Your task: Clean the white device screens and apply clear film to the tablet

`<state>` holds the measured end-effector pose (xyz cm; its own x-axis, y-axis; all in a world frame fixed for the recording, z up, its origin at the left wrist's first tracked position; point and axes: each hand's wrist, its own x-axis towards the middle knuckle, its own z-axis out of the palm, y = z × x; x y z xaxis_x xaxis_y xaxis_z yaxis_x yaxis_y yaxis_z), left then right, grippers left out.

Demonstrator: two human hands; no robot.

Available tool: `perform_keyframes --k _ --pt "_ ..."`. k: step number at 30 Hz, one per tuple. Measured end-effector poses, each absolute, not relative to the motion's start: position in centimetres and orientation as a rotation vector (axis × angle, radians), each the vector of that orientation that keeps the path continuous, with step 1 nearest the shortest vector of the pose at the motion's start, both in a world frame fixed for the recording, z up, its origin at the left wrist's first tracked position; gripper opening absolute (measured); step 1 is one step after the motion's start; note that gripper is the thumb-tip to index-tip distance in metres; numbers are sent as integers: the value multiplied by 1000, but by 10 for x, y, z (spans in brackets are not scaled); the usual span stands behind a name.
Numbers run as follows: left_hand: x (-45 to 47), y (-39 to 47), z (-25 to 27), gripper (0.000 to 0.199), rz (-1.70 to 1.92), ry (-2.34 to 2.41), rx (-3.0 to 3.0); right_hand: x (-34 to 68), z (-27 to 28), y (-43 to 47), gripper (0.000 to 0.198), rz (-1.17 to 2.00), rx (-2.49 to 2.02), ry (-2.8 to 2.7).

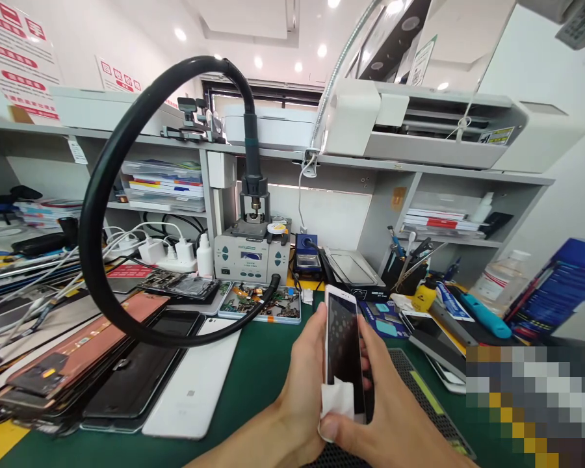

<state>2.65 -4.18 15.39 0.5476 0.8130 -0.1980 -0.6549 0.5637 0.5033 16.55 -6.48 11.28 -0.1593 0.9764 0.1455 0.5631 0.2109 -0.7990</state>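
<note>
A white-framed smartphone (344,338) is held up over the green mat, its dark screen facing me and spotted with round marks. My left hand (302,383) wraps the phone's left edge from behind. Along the right edge lie the fingers of my right hand (383,390), and its thumb presses a small white piece of cloth or tissue (338,398) on the lower part of the screen. The phone's back is hidden, and so are most of my left fingers.
A hot-air station (251,257) with a looping black hose (90,214) stands behind. Stacked phones (141,370) and a white phone back (195,377) lie left. A tray of small parts (260,312) sits mid-bench. At right are a pen holder (409,266), yellow bottle (424,292) and clear bottle (502,283).
</note>
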Motion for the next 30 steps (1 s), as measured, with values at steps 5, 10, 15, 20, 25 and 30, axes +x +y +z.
perform_keyframes --k 5,10,15,20,25,30 --pt "24 -38 157 62 893 476 306 162 119 -65 124 833 -1407 -1866" --pt "20 -33 160 59 894 469 242 162 123 -64 111 809 -1374 -1889" --pt "15 -29 158 58 906 431 261 168 126 -64 103 840 -1336 -1875" --pt "9 -24 155 65 925 443 331 178 134 -64 94 1040 -1268 -1813" --pt "5 -20 154 68 895 399 350 184 140 -62 89 1316 -1029 -1692" --pt "4 -20 152 63 890 369 347 187 140 -59 90 1466 -909 -1584"
